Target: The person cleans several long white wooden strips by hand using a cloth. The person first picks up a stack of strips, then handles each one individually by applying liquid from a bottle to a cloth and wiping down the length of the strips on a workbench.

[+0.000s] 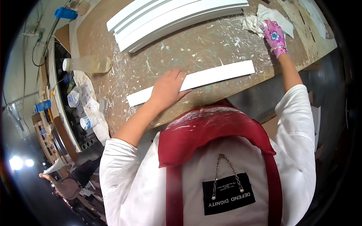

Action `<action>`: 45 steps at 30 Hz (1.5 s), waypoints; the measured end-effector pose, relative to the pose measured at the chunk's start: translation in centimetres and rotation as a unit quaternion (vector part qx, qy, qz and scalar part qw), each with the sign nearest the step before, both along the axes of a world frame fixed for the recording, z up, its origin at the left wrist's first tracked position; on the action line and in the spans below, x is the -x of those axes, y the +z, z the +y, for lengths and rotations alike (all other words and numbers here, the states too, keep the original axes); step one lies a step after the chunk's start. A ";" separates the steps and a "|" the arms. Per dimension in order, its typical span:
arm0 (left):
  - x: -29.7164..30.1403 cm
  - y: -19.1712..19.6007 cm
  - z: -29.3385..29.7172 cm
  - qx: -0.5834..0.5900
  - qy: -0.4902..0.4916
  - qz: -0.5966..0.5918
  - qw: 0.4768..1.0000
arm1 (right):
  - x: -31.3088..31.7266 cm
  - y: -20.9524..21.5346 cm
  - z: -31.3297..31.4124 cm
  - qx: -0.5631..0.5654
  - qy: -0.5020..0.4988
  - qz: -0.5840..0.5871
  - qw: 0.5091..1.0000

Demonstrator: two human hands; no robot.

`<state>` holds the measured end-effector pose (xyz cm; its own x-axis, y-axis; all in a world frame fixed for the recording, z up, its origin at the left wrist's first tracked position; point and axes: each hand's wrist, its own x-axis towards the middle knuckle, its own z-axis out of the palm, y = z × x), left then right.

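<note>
Head view, white strip: a long, flat white strip (pixel 211 77) is lying across the paint-spattered workbench (pixel 181 52), near its front edge, well apart from the stack of similar white boards (pixel 169 17) farther back.
Handling: it is looking thin, light and stiff with a smooth painted face, so it is likely sliding easily; pressing it flat or pinching its long edges near the middle seems the surest hold.
Left hand: the bare left hand (pixel 167 88) is resting palm down, fingers spread flat, on the strip left of its middle, gripping nothing.
Right hand: the right hand (pixel 274 37), wearing a pink flowered glove, is reaching far out with the arm straight, closing on a crumpled white rag (pixel 264 17).
</note>
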<state>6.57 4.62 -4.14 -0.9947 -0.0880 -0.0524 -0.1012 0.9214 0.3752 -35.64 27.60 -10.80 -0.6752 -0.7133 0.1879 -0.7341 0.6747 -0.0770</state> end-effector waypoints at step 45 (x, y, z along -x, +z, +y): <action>-1.6 2.3 -13.3 0.069 0.306 0.177 0.933 | -1.1 9.6 -6.8 0.405 -0.006 -0.694 0.596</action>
